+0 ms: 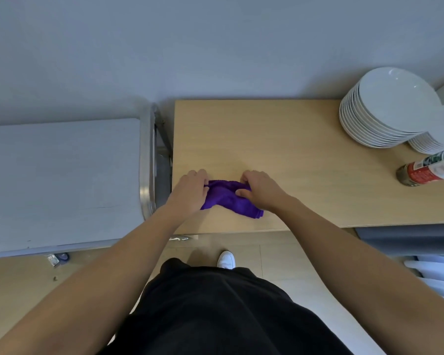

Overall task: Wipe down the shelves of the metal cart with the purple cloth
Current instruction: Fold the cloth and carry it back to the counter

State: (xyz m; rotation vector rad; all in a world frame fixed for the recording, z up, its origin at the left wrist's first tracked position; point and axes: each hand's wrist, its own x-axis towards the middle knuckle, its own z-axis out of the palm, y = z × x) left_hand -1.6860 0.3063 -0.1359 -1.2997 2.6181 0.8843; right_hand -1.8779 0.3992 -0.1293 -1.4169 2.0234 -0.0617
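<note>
The purple cloth (227, 198) lies bunched on the wooden table (280, 139), near its front left corner. My left hand (191, 190) grips the cloth's left end and my right hand (259, 189) grips its right end, with the fabric gathered between them. The metal cart (62, 180) stands just left of the table; its grey top shelf and shiny rounded right rim show, while the lower shelves are hidden beneath it.
Two stacks of white plates (385, 111) sit at the table's far right. A spice bottle with a red label (426, 171) lies on its side in front of them. A grey wall runs behind. My white shoe (226, 260) stands on the tan floor.
</note>
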